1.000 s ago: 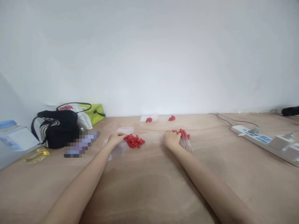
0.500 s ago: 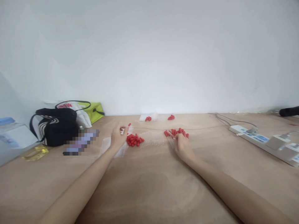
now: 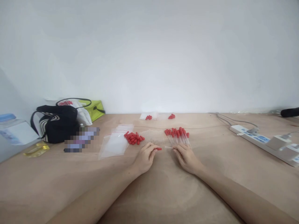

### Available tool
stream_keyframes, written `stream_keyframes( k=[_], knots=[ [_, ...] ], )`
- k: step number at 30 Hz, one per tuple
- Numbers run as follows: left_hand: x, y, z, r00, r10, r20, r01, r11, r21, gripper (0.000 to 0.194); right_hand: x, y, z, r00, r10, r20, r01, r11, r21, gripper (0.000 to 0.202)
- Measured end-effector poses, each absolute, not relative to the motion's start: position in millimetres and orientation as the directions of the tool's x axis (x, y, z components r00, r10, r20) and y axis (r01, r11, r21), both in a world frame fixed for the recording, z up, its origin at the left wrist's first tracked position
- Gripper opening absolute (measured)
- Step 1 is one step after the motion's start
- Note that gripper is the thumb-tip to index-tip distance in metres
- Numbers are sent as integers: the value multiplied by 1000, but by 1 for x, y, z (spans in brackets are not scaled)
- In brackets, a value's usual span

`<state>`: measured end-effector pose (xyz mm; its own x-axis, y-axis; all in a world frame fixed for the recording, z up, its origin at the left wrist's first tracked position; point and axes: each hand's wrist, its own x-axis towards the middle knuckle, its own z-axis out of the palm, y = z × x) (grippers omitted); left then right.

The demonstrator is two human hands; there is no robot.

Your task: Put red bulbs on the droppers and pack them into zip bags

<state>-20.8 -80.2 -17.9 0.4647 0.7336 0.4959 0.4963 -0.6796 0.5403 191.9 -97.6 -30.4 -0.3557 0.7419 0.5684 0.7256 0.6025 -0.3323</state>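
Note:
Between the thumb and fingers of my left hand [image 3: 145, 157] is a red rubber dropper bulb [image 3: 158, 149], pointing right. My right hand [image 3: 187, 158] pinches a thin clear glass tube [image 3: 168, 147], its bare end aimed at the bulb with a small gap between. Behind my left hand lies a heap of loose red bulbs [image 3: 134, 138], beside a row of clear tubes [image 3: 153, 137]. Just beyond my right hand, droppers with red bulbs on glass tubes [image 3: 178, 133] lie side by side, partly covered by my fingers.
Clear plastic bags [image 3: 114, 144] lie left of the heap. Small red bulb clusters [image 3: 148, 117] sit near the wall. A black bag [image 3: 58, 126], a lime-green bag [image 3: 96, 110] and a blurred-out flat object stand left; a power strip [image 3: 257, 138] with plugs lies right.
My left hand has come right and nearer from beside the heap, bringing a red bulb. My right hand has drawn slightly nearer from the droppers, the tube now pointing left.

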Motion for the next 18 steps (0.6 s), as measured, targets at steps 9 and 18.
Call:
stream_keyframes(
  k=[9, 18],
  knots=[
    [-19, -81, -15, 463, 735, 496, 489, -678, 548, 12, 182, -103, -27, -385, 756, 530, 696, 615, -371, 21],
    [-20, -79, -21, 470, 766, 439, 455, -636, 624, 15, 182, -100, -30, -455, 721, 522, 681, 660, -316, 22]
  ],
)
